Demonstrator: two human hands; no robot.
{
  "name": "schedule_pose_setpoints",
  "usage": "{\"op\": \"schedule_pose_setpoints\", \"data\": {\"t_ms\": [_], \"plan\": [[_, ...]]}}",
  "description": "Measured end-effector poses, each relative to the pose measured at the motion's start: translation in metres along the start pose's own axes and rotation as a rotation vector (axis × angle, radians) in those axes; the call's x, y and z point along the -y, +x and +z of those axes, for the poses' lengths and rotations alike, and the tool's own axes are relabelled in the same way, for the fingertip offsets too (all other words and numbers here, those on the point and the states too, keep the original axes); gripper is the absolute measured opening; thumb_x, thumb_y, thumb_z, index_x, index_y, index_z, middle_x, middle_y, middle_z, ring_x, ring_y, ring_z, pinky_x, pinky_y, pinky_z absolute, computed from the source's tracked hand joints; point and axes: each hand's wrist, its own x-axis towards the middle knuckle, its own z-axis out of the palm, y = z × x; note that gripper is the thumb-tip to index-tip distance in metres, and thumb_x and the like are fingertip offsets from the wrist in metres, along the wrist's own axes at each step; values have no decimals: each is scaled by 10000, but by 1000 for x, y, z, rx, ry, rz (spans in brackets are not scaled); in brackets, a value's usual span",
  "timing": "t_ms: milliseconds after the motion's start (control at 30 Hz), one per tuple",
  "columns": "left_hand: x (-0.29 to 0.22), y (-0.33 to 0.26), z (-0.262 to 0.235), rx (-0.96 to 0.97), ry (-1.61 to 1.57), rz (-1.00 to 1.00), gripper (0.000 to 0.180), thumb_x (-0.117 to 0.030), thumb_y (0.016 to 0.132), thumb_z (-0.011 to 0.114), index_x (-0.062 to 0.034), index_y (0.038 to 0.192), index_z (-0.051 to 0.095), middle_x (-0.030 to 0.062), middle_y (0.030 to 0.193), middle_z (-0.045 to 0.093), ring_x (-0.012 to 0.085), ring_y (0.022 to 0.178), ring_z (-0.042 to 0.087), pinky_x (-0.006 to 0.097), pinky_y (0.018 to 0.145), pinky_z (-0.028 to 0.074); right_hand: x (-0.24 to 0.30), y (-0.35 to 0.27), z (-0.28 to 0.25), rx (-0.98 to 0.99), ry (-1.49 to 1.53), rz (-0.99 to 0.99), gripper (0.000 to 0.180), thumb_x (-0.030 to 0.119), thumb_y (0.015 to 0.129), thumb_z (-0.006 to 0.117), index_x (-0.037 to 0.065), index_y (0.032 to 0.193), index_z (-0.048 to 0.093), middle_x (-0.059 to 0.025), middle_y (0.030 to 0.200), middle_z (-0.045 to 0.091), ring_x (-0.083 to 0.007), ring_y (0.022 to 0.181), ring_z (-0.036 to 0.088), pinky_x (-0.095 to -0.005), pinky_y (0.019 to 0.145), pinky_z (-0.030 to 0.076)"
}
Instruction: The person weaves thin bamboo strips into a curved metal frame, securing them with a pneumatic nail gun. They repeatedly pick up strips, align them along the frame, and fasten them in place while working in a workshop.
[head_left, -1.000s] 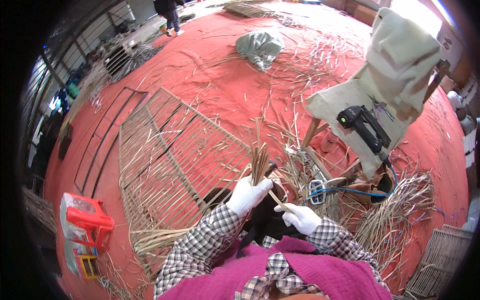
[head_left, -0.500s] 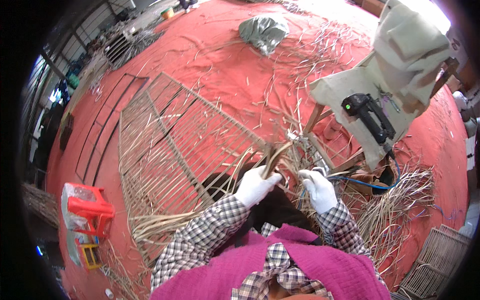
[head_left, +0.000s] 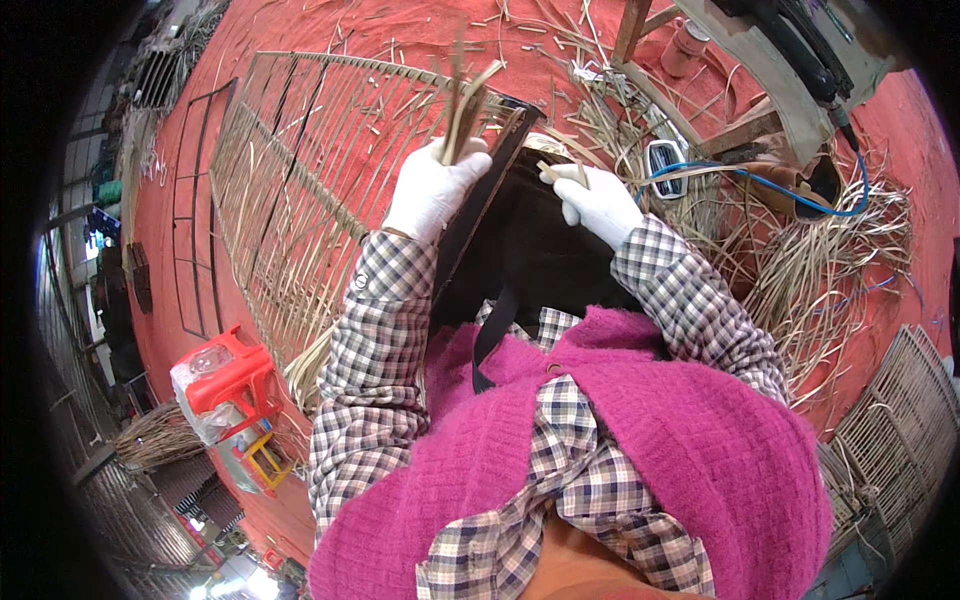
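My left hand, in a white glove, is closed around a short bundle of flat rattan-like strips that sticks up past the thumb. In a white glove too, my right hand pinches a thin pale strip between thumb and fingertips. The two hands are apart, above my dark-clad lap. Left of my left hand lies a large lattice panel of thin rods in a frame, with several dark rods across it.
Red cloth covers the floor. At right are a wooden-legged stand with a dark power tool, a blue hose, a red can and a heap of loose strips. A red plastic stool stands at left.
My view has tilted down toward my body. My left hand keeps its bundle, more upright now; my right hand has turned inward, with a thin strip showing at its fingertips.
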Motion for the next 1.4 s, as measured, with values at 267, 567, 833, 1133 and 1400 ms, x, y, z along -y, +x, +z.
{"op": "schedule_pose_setpoints", "data": {"t_ms": [267,567,833,1133,1400], "plan": [[7,21,7,131,181,30,317,-137,814,674,-2,1099,643,62,957,685,117,845,608,271,774,475,6,34,17,64,88,48,317,284,903,495,70,1075,653,14,598,519,-97,567,480,-261,541,378],[-3,28,1,310,55,-170,152,-174,828,658,-53,886,585,-13,585,501,83,468,439,249,448,355,2,28,19,64,292,107,217,263,899,522,77,819,601,39,602,482,-70,526,414,-234,497,327],[-1,32,1,328,-159,-126,177,-203,831,657,-66,799,549,-35,529,427,73,421,389,232,412,306,-6,41,18,145,277,46,210,223,906,504,124,720,509,40,592,457,-72,522,397,-234,485,312],[-1,31,1,321,-129,-145,187,-230,832,662,-80,797,555,-36,530,430,76,419,385,236,410,304,-8,41,19,128,246,16,225,221,905,512,105,712,508,32,598,450,-87,540,414,-245,524,337],[-5,26,2,305,-140,-155,186,-233,832,664,-78,812,564,-37,530,429,73,420,380,235,410,295,-9,40,26,125,230,-61,220,196,905,510,62,731,523,17,615,475,-99,576,440,-253,567,365]]}}
